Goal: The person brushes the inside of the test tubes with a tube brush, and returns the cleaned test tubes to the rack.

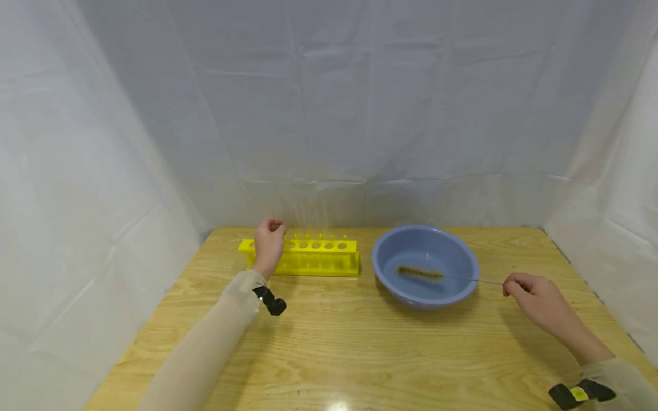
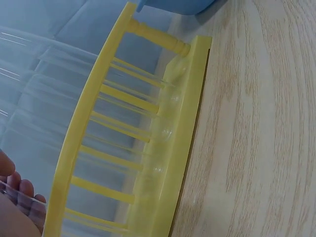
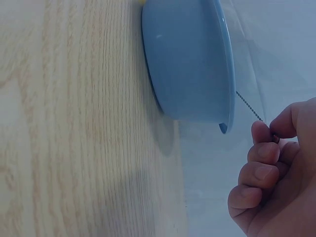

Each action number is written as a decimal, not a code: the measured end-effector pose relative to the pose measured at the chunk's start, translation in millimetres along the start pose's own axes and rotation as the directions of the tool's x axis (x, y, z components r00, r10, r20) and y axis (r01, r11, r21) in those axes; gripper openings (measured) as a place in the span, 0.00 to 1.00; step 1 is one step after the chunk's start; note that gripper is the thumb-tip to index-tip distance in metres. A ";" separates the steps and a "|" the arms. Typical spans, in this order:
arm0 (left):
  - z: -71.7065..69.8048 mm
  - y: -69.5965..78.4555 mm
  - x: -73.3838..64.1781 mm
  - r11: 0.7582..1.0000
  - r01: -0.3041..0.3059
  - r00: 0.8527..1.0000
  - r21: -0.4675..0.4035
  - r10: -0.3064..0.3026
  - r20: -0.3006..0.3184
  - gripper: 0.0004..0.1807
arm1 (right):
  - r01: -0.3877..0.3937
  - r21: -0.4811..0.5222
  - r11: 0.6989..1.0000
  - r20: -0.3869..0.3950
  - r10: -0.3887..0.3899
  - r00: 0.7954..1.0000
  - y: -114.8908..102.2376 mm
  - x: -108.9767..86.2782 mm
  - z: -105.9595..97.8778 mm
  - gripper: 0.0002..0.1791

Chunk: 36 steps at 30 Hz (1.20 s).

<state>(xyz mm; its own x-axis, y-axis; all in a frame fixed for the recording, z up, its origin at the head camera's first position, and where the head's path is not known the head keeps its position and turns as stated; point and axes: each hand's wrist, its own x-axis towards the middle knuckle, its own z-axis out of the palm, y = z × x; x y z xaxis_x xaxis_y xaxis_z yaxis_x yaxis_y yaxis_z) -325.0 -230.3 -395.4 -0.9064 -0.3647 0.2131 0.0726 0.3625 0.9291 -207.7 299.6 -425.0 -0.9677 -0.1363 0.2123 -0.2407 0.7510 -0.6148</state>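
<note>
In the right hand (image 1: 540, 302), the wire handle (image 1: 475, 280) of a brush is being pinched between thumb and forefinger, with no gap being left there, while the other fingers are being curled toward the palm. From those fingertips the brush is being pointed leftward, its long axis being laid nearly level and crosswise, over the near-right side of a blue basin (image 1: 447, 251); whether the rim is being touched by the wire cannot be told. The bristle head (image 1: 420, 274) is being held inside the basin, between the two hands, its free end being turned toward the side of the yellow rack (image 1: 354, 267). By the left hand (image 1: 269, 242), a clear tube (image 2: 38, 207) is being gripped above the left part of the rack, the fingers being bent closely round it; its exact hole is being hidden by the hand. To the right of that hand, other clear tubes (image 2: 59, 53) are being held upright by the rack, their upper lengths being left standing well above it. Both rack and basin are being borne by the wooden table (image 1: 329, 342), the basin being set to the right, apart from the rack.
</note>
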 end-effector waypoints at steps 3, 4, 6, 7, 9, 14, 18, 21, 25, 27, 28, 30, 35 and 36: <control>-0.6 0.0 -0.9 1.000 -0.002 1.000 -0.003 0.002 -0.005 0.12 | -0.003 0.002 1.000 0.006 0.003 1.000 1.4 0.5 0.4 0.17; -1.0 0.2 -1.3 1.000 -0.001 1.000 -0.011 0.001 -0.004 0.12 | -0.003 0.002 1.000 0.006 0.003 1.000 1.9 0.7 0.5 0.17; -1.8 0.9 -2.4 1.000 -0.003 1.000 -0.020 0.003 -0.005 0.14 | -0.007 0.007 1.000 0.012 0.007 1.000 2.7 0.8 0.7 0.18; -2.6 1.4 -3.0 1.000 -0.004 1.000 -0.025 0.004 -0.005 0.15 | -0.009 0.009 1.000 0.016 0.009 1.000 3.0 0.7 0.7 0.18; -4.1 2.2 -4.1 0.999 -0.009 1.000 -0.039 0.008 -0.009 0.16 | -0.014 0.012 1.000 0.022 0.013 1.000 3.2 0.6 0.8 0.18; -6.6 3.3 -5.6 0.998 -0.042 0.998 -0.049 0.039 -0.055 0.20 | -0.011 0.018 1.000 0.024 0.011 1.000 2.5 0.0 0.5 0.19; -7.6 4.8 -7.7 0.990 -0.128 0.986 -0.055 0.121 -0.113 0.26 | -0.012 0.025 1.000 0.026 0.011 1.000 1.8 -0.4 0.1 0.19; -8.5 8.2 -12.6 0.981 -0.188 0.972 -0.053 0.178 -0.152 0.28 | -0.014 0.028 1.000 0.030 0.013 0.999 1.5 -0.2 0.3 0.19; -8.6 13.3 -19.7 0.969 -0.242 0.950 -0.052 0.226 -0.213 0.28 | -0.013 0.029 0.999 0.033 0.012 0.999 0.7 0.8 -0.1 0.19; -8.8 16.1 -23.0 0.961 -0.271 0.936 -0.051 0.250 -0.248 0.26 | -0.014 0.034 0.999 0.038 0.012 0.999 0.2 1.1 -0.5 0.20; -8.8 17.5 -24.8 0.956 -0.290 0.928 -0.052 0.267 -0.262 0.25 | -0.015 0.034 0.999 0.040 0.013 0.999 0.1 1.2 -0.7 0.20; -8.5 20.3 -29.0 0.941 -0.336 0.909 -0.042 0.312 -0.275 0.22 | -0.014 0.033 0.999 0.043 0.012 0.999 -0.2 1.3 -1.1 0.21; -5.1 26.3 -40.6 0.881 -0.472 0.860 0.012 0.463 -0.215 0.15 | -0.001 0.028 1.000 0.025 0.000 1.000 -0.8 0.4 -0.9 0.20; -3.9 27.0 -42.5 0.869 -0.494 0.851 0.020 0.488 -0.192 0.14 | 0.002 0.028 1.000 0.021 -0.002 1.000 -1.1 0.1 -0.8 0.19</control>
<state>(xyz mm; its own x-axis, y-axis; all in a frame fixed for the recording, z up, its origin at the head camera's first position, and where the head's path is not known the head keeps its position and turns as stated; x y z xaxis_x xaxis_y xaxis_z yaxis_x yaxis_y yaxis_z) -282.9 -208.4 -378.2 -0.6563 -0.2986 0.6928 0.5021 0.5126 0.6966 -207.5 299.3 -423.7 -0.9685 -0.1516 0.1976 -0.2443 0.7327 -0.6352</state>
